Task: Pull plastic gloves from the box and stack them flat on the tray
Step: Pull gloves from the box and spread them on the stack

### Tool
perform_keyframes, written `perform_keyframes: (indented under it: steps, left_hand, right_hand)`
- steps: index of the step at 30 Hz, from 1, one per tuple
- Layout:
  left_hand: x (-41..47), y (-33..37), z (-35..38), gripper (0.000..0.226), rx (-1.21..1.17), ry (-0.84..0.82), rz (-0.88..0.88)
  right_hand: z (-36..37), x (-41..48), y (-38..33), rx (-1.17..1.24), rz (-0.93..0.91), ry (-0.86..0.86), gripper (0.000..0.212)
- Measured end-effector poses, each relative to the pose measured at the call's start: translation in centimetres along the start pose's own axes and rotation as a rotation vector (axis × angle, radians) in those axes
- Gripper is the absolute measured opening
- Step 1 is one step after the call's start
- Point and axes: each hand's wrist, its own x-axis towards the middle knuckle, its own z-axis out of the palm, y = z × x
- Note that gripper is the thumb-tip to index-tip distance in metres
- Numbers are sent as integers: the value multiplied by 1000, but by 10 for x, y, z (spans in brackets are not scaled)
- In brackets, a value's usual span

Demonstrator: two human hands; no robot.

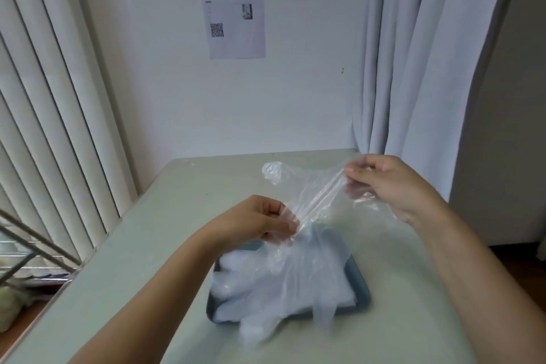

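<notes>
We see a clear, faintly whitish plastic glove (313,204) over a slate-blue tray (363,289), whose stacked gloves (260,284) look milky white. The table (141,260) is pale green. At twelve o'clock, a white sheet (236,44) bears a black QR code (217,30).

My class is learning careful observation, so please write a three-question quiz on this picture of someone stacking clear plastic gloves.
1. True or false: the left hand and the right hand both pinch one thin clear plastic glove.
2. That glove is: A crumpled in one fist; B stretched between them over the blue-grey rectangular tray; C laid flat and let go.
3. Fill in: the tray, holding a heap of clear gloves, stands on a pale green ____.
Key: 1 true; 2 B; 3 table.
</notes>
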Motion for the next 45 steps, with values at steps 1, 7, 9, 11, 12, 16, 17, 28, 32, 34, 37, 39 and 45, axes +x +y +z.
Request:
perform_keyframes:
  steps: [1, 7, 9, 11, 12, 16, 17, 28, 32, 34, 37, 39, 45]
  left_hand:
    - [-2, -2, -2, 13, -12, -17, -13]
    - [-11, -8, 4, 55, -235, -60, 36]
    - [-12, -10, 8, 51, -297, -22, 34]
    - [-13, -12, 8, 37, -303, -14, 32]
    - [-13, -13, 6, 34, -302, -20, 34]
    - [-20, -19, -13, 22, -288, -73, 54]
    - [-21, -19, -19, 17, -283, -97, 60]
    - [-7, -30, -53, 22, -21, -205, -189]
    - [12, -51, -44, 26, 149, -157, -372]
    - [21, -64, -40, 29, 290, -125, -418]
    - [30, -77, -36, 23, 491, -115, -475]
    - [33, -81, -36, 24, 580, -108, -508]
    - [34, -81, -49, 35, 930, -38, -615]
  right_hand:
    - [7, -1, 0, 22, -36, 43, 10]
    - [39, -6, -9, -192, -283, -91, 7]
    - [45, -7, -13, -208, -319, -114, 6]
    - [46, -9, -17, -222, -334, -102, 8]
    - [46, -9, -19, -222, -331, -90, 8]
    - [42, -13, -21, -264, -284, -45, 8]
    - [42, -13, -20, -264, -268, -42, 8]
    - [46, 11, 53, -337, 23, 8, 14]
    - [52, 16, 99, -393, 148, -36, 18]
    - [54, 15, 113, -451, 156, -66, 24]
    - [58, 13, 129, -617, 161, -67, 29]
    - [61, 13, 138, -721, 178, -56, 29]
    - [66, 9, 147, -899, 145, -52, 19]
